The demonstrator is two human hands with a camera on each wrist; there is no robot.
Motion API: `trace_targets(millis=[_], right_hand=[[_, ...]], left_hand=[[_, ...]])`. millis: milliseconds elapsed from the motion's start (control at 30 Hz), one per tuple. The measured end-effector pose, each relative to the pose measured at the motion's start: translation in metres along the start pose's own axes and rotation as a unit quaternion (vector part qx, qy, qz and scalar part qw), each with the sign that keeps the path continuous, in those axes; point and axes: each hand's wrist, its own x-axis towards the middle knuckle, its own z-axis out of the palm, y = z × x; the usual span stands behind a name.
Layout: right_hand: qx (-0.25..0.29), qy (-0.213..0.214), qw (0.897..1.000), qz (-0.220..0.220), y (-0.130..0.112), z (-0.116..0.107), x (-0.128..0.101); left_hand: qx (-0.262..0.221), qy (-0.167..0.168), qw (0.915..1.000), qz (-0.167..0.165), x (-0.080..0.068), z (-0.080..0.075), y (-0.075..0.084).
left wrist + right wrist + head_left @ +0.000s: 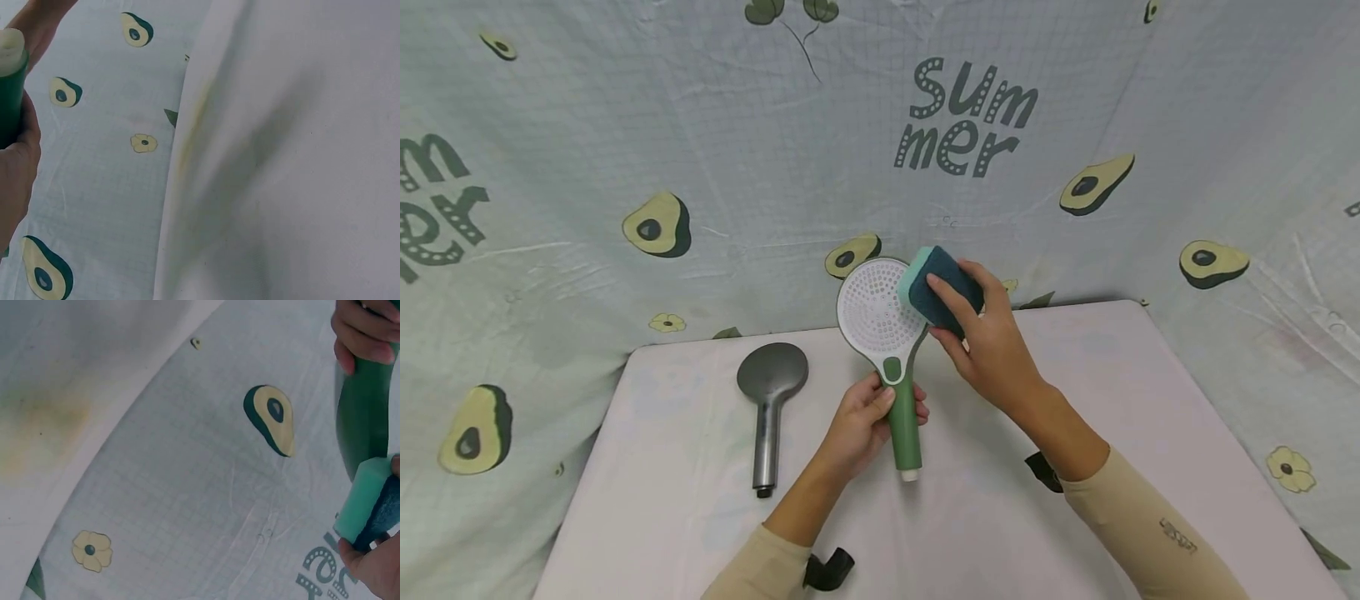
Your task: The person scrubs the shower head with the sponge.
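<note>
A green shower head (887,342) with a white perforated face is held upright over the table. My left hand (868,417) grips its green handle (905,425), whose end shows in the left wrist view (11,87). My right hand (981,333) holds a sponge (936,287), light green with a dark blue scouring side, against the right edge of the white face. In the right wrist view the sponge (369,506) sits by the green back of the shower head (365,419).
A grey shower head (769,400) lies on the white table (662,467) to the left of my left hand. A cloth printed with avocados (658,225) and the word "summer" hangs behind and at both sides.
</note>
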Motion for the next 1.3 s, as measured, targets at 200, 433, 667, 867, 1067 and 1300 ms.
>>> trace_targets(millis=[200,433,667,867,1067,1300], right_hand=[[0.017,-0.017,0.998,-0.055,-0.005,0.003,-0.01],[0.028,-0.063,0.988,-0.14,-0.014,0.007,-0.027],[0.036,-0.027,0.993,-0.11,-0.011,0.006,-0.025],[0.095,0.001,0.994,-0.045,-0.005,-0.007,-0.006],[0.134,-0.015,0.991,0.01,-0.002,-0.025,0.016],[0.18,-0.007,0.982,0.058,-0.004,-0.03,0.02]], left_hand=[[-0.069,-0.019,0.9973,-0.017,0.0,0.005,0.002],[-0.096,-0.036,0.9947,0.002,0.0,0.0,0.004],[-0.105,-0.052,0.993,-0.011,0.001,-0.003,0.002],[-0.108,-0.055,0.9921,-0.032,0.001,-0.006,-0.001],[-0.054,-0.058,0.9963,-0.032,-0.002,-0.016,-0.004],[0.007,-0.052,0.9984,-0.019,-0.005,-0.022,-0.004]])
